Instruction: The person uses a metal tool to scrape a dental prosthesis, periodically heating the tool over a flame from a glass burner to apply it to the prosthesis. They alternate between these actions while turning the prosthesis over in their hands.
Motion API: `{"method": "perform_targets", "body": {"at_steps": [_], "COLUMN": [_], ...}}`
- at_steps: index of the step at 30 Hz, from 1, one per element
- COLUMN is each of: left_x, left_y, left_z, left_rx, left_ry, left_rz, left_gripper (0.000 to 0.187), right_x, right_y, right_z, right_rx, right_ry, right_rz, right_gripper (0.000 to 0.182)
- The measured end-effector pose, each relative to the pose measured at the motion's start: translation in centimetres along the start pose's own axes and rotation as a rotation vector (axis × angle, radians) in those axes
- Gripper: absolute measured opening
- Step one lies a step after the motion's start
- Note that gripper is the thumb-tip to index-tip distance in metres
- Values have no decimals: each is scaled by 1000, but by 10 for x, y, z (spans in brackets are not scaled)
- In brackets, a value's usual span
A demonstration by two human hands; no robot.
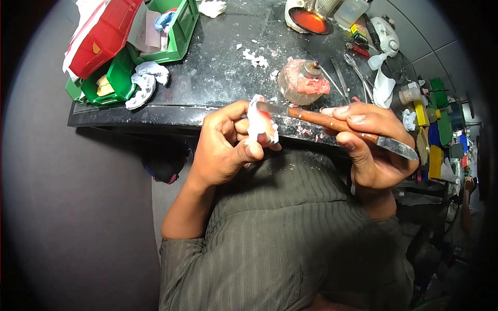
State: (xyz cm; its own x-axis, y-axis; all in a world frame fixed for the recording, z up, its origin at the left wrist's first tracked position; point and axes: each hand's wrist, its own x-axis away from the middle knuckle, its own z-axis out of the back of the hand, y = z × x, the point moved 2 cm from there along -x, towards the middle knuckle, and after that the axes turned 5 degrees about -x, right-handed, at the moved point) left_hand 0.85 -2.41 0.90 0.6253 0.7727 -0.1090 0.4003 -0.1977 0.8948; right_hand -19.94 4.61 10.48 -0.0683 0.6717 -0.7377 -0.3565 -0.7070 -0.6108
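Observation:
My left hand (223,142) pinches a small white and pink plaster piece (262,124) near the table's front edge. A knife with a wooden handle (327,122) is in my right hand (381,142), its fingers wrapped round the handle. The knife's metal tip overlaps the upper part of the piece; whether they touch is hard to tell. Its other, wider blade points down to the right, past my right palm. Just behind the knife stands a round glass burner (298,85) with a metal top and pink wax on it.
White crumbs lie on the dark table (218,57). Green (181,36) and red (104,39) bins stand at the back left, beside a crumpled white piece (142,83). A glowing orange heater (309,22) is at the back; metal tools (358,75) lie right of the burner.

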Motion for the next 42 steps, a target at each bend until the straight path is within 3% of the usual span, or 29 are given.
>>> {"method": "perform_targets", "body": {"at_steps": [3, 6, 8, 9, 24, 28, 31, 38, 42], "left_x": [0, 0, 0, 0, -1, -2, -1, -1, -1], "left_y": [0, 1, 1, 1, 1, -3, 0, 0, 1], "left_z": [-1, -1, -1, -1, 0, 0, -5, 0, 0], "left_rx": [-1, -18, -34, -22, -83, -31, -41, -134, -145], "left_ry": [0, 7, 5, 7, -31, -30, 43, 9, -15], "left_rz": [-1, -9, -2, -11, -121, -179, -158, -112, -124], "left_gripper": [76, 76, 76, 76, 74, 73, 76, 85, 85], "right_x": [4, 2, -1, 1, 6, 3, 4, 5, 4], "right_y": [0, 0, 1, -2, 0, 3, 1, 3, 4], "right_z": [0, 0, 1, 2, 4, 6, 3, 2, 7], "right_rx": [-38, -41, 12, 66, 33, 70, -14, -70, 93], "right_ry": [112, 91, -22, -76, -9, -3, -22, 10, -23], "right_rz": [-78, -95, 54, 9, -108, -42, -102, -110, -63], "right_gripper": [25, 25, 25, 25, 22, 22, 21, 20, 20]}}
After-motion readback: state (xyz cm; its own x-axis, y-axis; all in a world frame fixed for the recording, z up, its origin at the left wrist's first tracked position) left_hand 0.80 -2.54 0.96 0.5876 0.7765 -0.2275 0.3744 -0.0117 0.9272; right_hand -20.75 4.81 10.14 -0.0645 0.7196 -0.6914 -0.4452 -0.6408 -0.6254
